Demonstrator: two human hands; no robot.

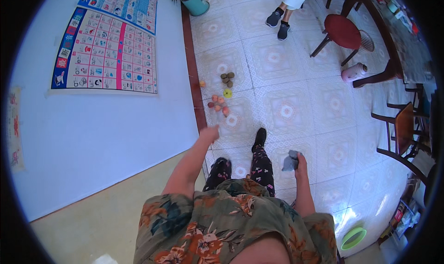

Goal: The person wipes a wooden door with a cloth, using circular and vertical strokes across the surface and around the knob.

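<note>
My right hand [301, 165] holds a crumpled grey cloth [290, 161] out over the tiled floor, right of my legs. On the other side, my left hand [210, 133] is stretched out near the wall's base, its fingers blurred; whether they hold anything cannot be told. Beyond it on the floor lies a loose group of reddish fruits [218, 99]. A yellow-green fruit [227, 93] sits just past them, followed by a cluster of brown roundish fruits [227, 79]. One orange fruit [202, 84] rests by the dark red skirting.
Another person's shoes [283, 31] stand at the top. A teal flowerpot [196, 4] is by the wall. Rightward are a red-seated stool [342, 31], a pink flask [353, 72], a wooden chair [404, 128] and a table. A green basin [353, 238] is at lower right.
</note>
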